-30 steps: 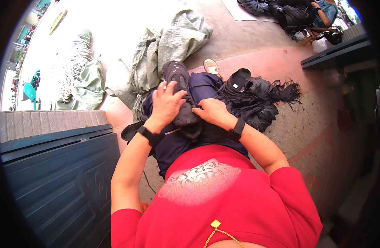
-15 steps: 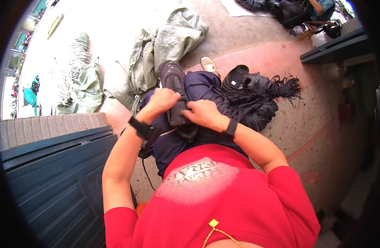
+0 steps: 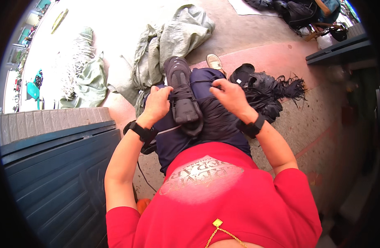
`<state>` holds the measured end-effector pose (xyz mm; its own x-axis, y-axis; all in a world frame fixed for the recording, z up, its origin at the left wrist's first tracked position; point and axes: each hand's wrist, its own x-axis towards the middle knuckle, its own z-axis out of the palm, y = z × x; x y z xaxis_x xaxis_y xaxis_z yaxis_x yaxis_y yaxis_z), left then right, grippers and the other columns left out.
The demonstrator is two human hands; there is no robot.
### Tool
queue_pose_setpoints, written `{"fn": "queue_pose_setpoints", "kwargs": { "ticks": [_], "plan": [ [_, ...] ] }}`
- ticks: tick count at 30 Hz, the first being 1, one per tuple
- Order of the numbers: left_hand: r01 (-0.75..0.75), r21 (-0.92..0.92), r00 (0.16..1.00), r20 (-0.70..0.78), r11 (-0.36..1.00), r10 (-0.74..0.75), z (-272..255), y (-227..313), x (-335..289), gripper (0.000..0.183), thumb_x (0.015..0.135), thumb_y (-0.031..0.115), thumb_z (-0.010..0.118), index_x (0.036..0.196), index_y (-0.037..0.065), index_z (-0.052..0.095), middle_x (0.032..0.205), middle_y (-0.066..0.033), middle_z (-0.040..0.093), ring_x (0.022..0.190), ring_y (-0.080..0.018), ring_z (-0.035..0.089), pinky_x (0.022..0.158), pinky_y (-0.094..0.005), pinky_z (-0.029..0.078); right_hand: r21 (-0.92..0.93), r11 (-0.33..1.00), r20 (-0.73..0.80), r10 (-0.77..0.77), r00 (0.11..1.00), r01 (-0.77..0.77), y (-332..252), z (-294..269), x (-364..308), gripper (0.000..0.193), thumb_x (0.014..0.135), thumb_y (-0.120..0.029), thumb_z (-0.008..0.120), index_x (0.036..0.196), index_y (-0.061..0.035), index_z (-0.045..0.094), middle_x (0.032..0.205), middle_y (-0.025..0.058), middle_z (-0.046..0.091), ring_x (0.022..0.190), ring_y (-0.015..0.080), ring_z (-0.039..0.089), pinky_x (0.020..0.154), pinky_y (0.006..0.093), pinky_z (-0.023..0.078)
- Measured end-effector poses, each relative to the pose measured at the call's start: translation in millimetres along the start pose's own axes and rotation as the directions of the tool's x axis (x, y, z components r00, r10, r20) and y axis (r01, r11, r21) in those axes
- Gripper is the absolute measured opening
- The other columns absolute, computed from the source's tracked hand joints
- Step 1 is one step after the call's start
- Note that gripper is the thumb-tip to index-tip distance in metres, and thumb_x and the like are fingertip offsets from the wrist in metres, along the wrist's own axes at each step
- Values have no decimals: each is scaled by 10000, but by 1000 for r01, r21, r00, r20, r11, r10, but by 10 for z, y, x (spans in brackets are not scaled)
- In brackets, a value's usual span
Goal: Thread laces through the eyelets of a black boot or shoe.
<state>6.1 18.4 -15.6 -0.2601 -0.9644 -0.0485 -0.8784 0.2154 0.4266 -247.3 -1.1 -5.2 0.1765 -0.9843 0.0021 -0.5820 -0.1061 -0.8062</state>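
A black shoe [image 3: 182,89] rests on my lap, its toe pointing away from me. At its left edge is my left hand [image 3: 157,102], fingers closed, pinching a lace close to the shoe. My right hand [image 3: 231,96] is raised to the right of the shoe with thumb and forefinger pressed together. A dark shoelace [image 3: 204,98] runs taut from the shoe's middle to these fingers. Beside my right leg lies a bundle of black laces [image 3: 266,93] with loose frayed ends.
A grey-green woven sack [image 3: 173,39] lies crumpled ahead; another sack [image 3: 88,82] with pale strands is farther left. Blue door panels stand at the left [image 3: 62,182] and right [image 3: 340,51]. A pile of dark bags [image 3: 297,14] is at the far right.
My right hand has moved right, away from the shoe, drawing the lace out straight. My left hand has shifted slightly to the shoe's left edge.
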Motion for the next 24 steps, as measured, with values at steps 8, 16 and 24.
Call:
{"fn": "queue_pose_setpoints", "kwargs": {
  "ticks": [8,16,24],
  "plan": [
    [-159,348,973,-106,924,207,82,-46,-200,128,708,71,546,824,44,593,662,-78,564,736,-262,506,633,-348,436,-149,961,298,-179,937,231,-419,938,-54,153,732,-198,556,799,-89,640,726,131,621,698,313,608,641,407,480],
    [-49,61,980,-192,997,60,237,-153,-310,90,755,112,564,777,40,613,724,-97,558,756,-287,488,668,-372,439,-387,826,387,-258,885,410,-426,1100,-46,89,706,-104,551,739,-31,589,666,142,608,640,263,626,560,354,491],
    [-53,65,973,-221,996,66,254,-164,-284,90,731,108,538,728,51,608,722,-94,569,744,-282,491,638,-371,441,-409,613,513,-458,726,676,-412,1179,87,93,681,-108,559,724,-33,592,659,109,582,620,241,619,531,348,483]
  ]
}}
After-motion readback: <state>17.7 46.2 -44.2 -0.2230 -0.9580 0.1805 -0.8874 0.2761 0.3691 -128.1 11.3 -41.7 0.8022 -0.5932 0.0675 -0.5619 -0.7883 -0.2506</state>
